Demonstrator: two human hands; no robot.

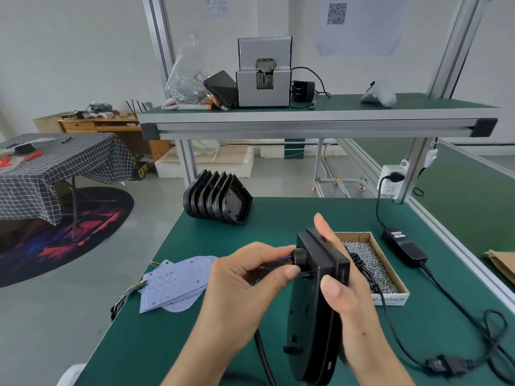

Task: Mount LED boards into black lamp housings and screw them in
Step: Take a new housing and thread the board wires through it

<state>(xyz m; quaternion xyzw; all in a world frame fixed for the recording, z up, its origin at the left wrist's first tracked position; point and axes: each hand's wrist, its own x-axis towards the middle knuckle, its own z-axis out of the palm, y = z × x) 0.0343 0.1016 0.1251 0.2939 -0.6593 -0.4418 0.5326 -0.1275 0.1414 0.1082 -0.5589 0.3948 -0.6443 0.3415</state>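
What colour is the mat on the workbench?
Dark green; the workbench mat shows plainly in the head view.

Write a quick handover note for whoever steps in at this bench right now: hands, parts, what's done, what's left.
Left hand: pinching the wires at the round black fitting on the housing's back.
Right hand: gripping the black lamp housing, held on edge above the bench.
LED boards: stacked left. Empty housings: stacked at the far edge. Screw box: right.
Done: wires are at the fitting.
Left: no screws seen driven; the stacks remain.
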